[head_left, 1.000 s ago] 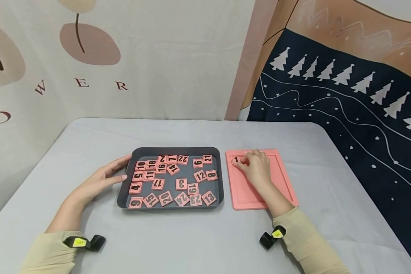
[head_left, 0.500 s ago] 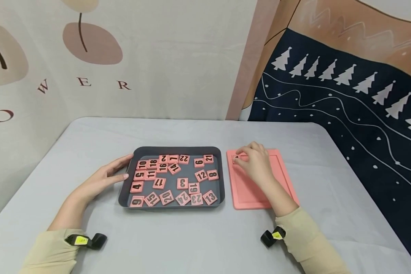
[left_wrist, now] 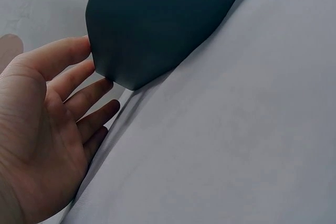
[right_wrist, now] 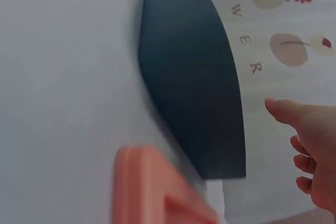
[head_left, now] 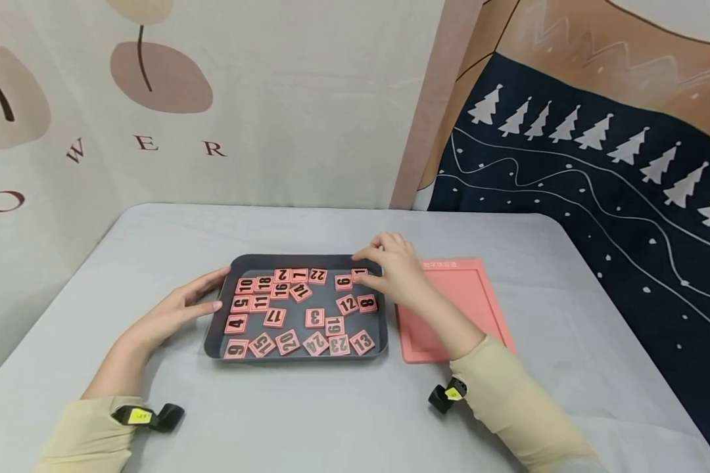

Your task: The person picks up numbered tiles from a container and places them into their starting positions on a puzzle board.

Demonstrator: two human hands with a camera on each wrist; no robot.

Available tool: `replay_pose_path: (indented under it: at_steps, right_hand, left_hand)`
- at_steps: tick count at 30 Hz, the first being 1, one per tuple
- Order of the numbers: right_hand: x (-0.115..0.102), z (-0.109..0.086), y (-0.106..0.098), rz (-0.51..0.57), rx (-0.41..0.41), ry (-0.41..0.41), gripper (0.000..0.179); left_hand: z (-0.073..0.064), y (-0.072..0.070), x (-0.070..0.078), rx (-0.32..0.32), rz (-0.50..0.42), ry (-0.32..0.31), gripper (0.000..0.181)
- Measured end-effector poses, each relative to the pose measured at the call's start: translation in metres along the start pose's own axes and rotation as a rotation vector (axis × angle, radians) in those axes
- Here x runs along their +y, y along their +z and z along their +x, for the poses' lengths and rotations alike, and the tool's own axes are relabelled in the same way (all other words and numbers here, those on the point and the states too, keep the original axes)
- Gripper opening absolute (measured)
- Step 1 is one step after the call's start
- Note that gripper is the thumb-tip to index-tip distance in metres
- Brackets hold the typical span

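White table (head_left: 307,420): left hand (head_left: 171,314) touches tray (head_left: 296,316), half-spread right hand (head_left: 398,272) above.

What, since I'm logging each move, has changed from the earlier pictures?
The right hand moved leftward from the board to the right end of the tray. Its fingers were at tile 1 and now hold no visible tile; that spot is hidden. The left hand stays at the tray's left edge, and the tray's tiles look unmoved.

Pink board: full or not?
Not full. The pink board shows much bare recess in the head view; the right hand and forearm hide its upper left corner.
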State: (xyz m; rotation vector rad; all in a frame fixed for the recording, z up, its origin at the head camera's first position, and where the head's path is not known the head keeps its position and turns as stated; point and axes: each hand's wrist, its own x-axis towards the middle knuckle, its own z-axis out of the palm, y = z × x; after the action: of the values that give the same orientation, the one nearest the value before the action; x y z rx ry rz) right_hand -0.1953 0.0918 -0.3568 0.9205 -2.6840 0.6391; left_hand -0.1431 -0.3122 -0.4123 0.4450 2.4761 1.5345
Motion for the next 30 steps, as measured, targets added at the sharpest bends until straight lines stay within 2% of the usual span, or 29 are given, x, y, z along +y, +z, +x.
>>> replay_pose_path:
  at_steps: [8,14,25,30]
  right_hand:
    - [-0.027,0.027,0.012,-0.062,-0.155,-0.086,0.039]
    - [-0.041,0.047,0.026,-0.108,-0.231,-0.136,0.042]
    - [-0.044,0.074,0.052,-0.142,-0.306,-0.165,0.043]
    - [-0.046,0.086,0.060,-0.181,-0.354,-0.151,0.045]
  left_hand:
    - [0.000,-0.001,-0.001,0.001,-0.005,0.004,0.065]
    - [0.000,0.000,0.000,0.001,0.001,0.004,0.065]
    - [0.001,0.001,-0.001,0.000,0.003,0.004,0.064]
    - [0.000,0.001,0.001,0.004,0.006,0.003,0.065]
